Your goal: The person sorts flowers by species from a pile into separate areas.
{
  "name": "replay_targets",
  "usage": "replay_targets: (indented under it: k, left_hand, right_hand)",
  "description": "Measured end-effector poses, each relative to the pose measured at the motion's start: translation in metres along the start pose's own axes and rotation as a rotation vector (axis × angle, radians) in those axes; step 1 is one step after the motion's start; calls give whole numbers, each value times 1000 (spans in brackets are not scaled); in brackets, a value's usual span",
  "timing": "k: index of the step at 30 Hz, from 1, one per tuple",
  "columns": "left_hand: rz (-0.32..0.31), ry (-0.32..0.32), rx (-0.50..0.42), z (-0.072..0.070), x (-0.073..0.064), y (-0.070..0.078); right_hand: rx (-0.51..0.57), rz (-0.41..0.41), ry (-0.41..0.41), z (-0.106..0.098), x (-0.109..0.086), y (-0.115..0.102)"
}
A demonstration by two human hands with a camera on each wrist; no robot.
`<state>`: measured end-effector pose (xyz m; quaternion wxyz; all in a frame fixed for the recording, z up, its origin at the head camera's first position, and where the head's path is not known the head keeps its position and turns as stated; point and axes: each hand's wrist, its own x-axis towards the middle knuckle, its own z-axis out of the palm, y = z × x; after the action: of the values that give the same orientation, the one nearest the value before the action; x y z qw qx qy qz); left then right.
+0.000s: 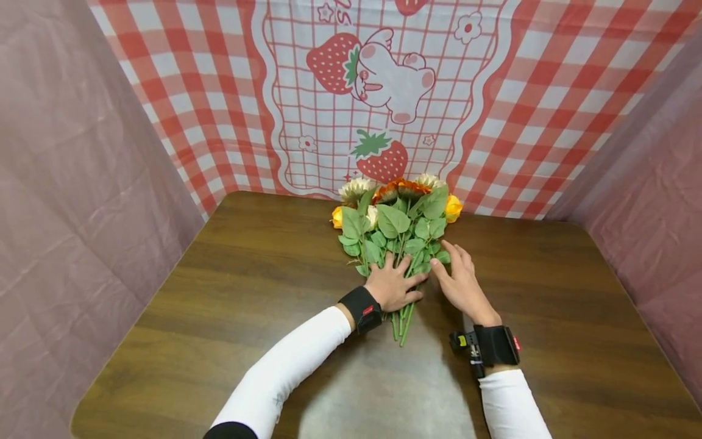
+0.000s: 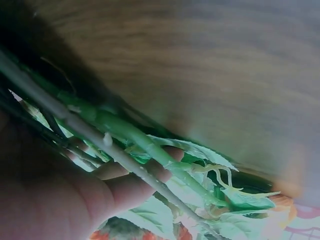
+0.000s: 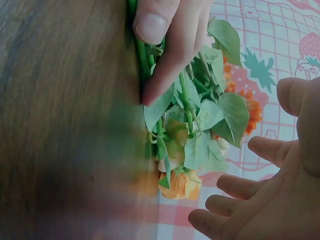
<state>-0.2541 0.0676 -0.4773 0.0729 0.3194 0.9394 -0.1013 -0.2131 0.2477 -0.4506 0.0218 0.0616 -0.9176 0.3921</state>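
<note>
A bunch of flowers lies on the wooden table, with orange, cream and yellow blooms toward the back and green stems toward the front. Across the stems rests my left hand, its fingers spread over them. In the left wrist view, stems cross in front of that palm and fingers. My right hand is held just right of the leaves, fingers extended and nothing in the grasp. The right wrist view has the right palm facing the bunch, and the left hand touching the stems.
The brown table has rounded corners. A red-and-white checked cloth with strawberry prints hangs behind it, close to the blooms. Pinkish curtains flank both sides.
</note>
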Motion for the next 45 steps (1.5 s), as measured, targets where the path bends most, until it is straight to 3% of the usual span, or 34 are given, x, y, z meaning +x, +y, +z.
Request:
replay_targets:
  k: [16,24,45]
  left_hand:
    - [19,54,20,6,-18,-10]
    - [27,39,-13,10,-24,-14]
    - [31,93,-35,14,-37,-44]
  right_hand:
    - [-15,3,6,-3,-1,1]
    - [-26,-2,-12,-1,-2,3]
    - [-35,-19,14,-1,3,2]
